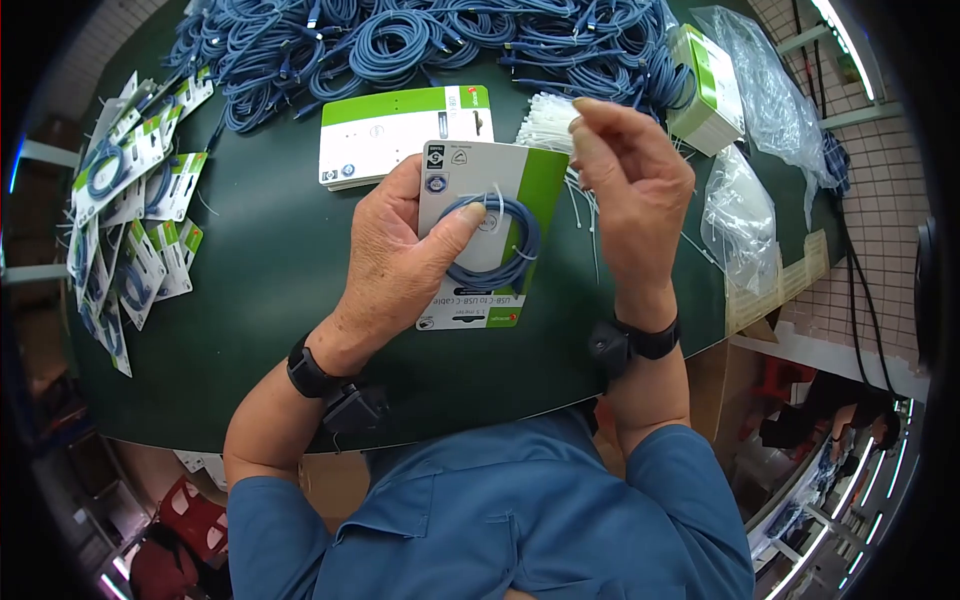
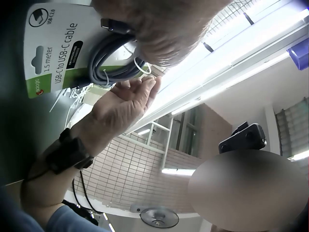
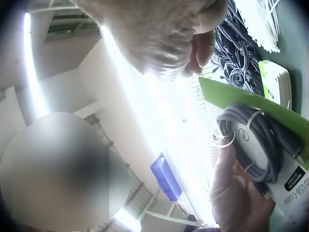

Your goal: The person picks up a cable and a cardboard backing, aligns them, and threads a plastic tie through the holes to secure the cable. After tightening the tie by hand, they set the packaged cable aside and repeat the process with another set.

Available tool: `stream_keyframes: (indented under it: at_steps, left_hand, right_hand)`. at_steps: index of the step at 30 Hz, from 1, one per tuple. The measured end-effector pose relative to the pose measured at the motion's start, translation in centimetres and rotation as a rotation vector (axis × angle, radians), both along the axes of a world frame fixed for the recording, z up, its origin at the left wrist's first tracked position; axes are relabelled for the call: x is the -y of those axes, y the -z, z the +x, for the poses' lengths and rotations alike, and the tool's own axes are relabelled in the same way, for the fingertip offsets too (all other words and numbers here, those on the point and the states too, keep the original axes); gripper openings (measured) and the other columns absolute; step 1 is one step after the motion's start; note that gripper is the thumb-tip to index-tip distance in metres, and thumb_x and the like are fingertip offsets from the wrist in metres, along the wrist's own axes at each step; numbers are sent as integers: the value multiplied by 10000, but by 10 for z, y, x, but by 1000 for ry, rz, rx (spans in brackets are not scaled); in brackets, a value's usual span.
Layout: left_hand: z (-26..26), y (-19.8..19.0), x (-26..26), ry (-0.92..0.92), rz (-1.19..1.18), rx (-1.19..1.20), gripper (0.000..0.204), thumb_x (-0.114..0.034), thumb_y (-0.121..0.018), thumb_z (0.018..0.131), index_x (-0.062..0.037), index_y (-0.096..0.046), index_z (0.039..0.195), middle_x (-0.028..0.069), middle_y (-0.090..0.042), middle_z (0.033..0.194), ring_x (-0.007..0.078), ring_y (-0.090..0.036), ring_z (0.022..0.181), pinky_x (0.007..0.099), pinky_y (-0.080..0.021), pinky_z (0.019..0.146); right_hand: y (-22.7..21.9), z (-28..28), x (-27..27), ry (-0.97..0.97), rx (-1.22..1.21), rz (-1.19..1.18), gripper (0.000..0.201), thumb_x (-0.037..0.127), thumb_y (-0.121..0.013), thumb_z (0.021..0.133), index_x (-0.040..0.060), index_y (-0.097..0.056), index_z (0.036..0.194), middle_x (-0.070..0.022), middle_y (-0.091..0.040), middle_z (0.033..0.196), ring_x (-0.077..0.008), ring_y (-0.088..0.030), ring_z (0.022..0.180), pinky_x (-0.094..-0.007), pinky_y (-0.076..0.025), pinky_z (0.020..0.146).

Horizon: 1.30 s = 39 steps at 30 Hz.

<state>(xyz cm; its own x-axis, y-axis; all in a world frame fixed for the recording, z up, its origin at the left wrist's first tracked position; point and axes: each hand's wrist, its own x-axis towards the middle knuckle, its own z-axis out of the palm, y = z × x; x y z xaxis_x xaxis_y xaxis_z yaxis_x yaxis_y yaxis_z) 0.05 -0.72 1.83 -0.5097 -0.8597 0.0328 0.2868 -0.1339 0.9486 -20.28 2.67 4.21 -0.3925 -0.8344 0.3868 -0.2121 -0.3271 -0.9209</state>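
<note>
My left hand [image 1: 400,250] grips a white and green cable card [image 1: 520,165], its thumb pressing on a coiled blue USB-C cable [image 1: 525,245] that lies against the card's face. White cable ties [image 3: 256,116] loop round the coil; one tie's loose end stands up near the thumb. The card's print is upside down in the head view. My right hand [image 1: 645,185] is raised just right of the card, fingers bent and thumb near the index fingertip, with nothing visible between them. In the left wrist view, the right hand [image 2: 123,104] shows behind the coil.
Many coiled blue cables [image 1: 390,45] heap along the table's far side. A stack of cards [image 1: 355,130] lies beyond the left hand, another stack [image 1: 710,90] at the right. Loose white cable ties [image 1: 548,125] lie behind the right hand. Carded cables [image 1: 150,200] pile at the left.
</note>
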Motion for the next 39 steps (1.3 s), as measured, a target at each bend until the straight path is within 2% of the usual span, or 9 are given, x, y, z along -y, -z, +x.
stream_keyframes:
  at_steps: [1,4,5,8,13,16,29,32,39]
  left_hand:
    - [0,-2,-1,12,0,12,388,-25,-673,975,47,-575,1343,129,-726,1178,149,-704,1049,304,-581,932]
    - [-3,-5,-7,32,2,-39,419,-15,-683,974,56,-556,1368,142,-721,1193,162,-706,1067,313,-581,948]
    - [-2,-6,-8,48,3,-25,419,-15,-683,974,56,-556,1368,142,-721,1193,162,-706,1067,313,-581,948]
    - [-1,-5,-10,60,-25,-24,422,-13,-690,972,58,-555,1365,143,-717,1204,169,-704,1076,316,-579,950]
    - [-1,-4,-11,68,-53,-5,415,-16,-692,973,57,-560,1359,138,-716,1200,167,-700,1074,317,-576,952]
    - [-1,-3,-12,77,-81,30,407,-15,-693,971,58,-567,1351,134,-717,1195,163,-698,1066,316,-570,953]
    - [-3,-2,-14,70,-84,28,410,-15,-703,965,63,-573,1346,132,-713,1201,161,-694,1063,318,-563,960]
    - [-3,-1,-15,72,-84,24,417,-12,-703,963,65,-572,1352,134,-714,1200,163,-692,1070,319,-560,967]
    - [0,-2,-11,75,-101,33,432,-13,-710,960,69,-566,1360,139,-715,1202,166,-692,1076,321,-559,969]
  right_hand:
    - [4,-5,3,12,12,0,187,74,-748,958,-3,-740,1128,-37,-711,933,-70,-644,757,-234,-531,649]
    - [21,-26,12,-171,273,267,249,211,-711,1017,-19,-724,1112,-21,-709,954,-57,-644,759,-229,-552,677]
    - [26,-27,11,-157,289,264,249,211,-711,1017,-19,-724,1112,-21,-709,954,-57,-644,759,-229,-552,677]
    - [31,-22,11,-672,574,523,259,252,-719,1008,-3,-721,1053,-24,-718,963,-63,-667,789,-229,-574,721]
    - [42,-18,11,-708,636,542,214,221,-741,987,14,-707,1025,-36,-726,974,-74,-692,823,-226,-589,753]
    - [37,-14,8,-763,739,453,238,228,-769,965,11,-696,1031,-47,-735,988,-82,-704,839,-226,-592,769]
    - [47,-17,10,-878,768,475,407,340,-841,899,3,-680,1060,-42,-729,984,-67,-689,857,-217,-583,771]
    - [48,-19,11,-928,694,415,402,344,-834,906,5,-679,1055,-41,-728,988,-67,-690,863,-217,-583,776]
    - [42,-14,9,-863,727,438,383,324,-818,920,10,-670,1082,-45,-729,1008,-77,-697,886,-231,-592,797]
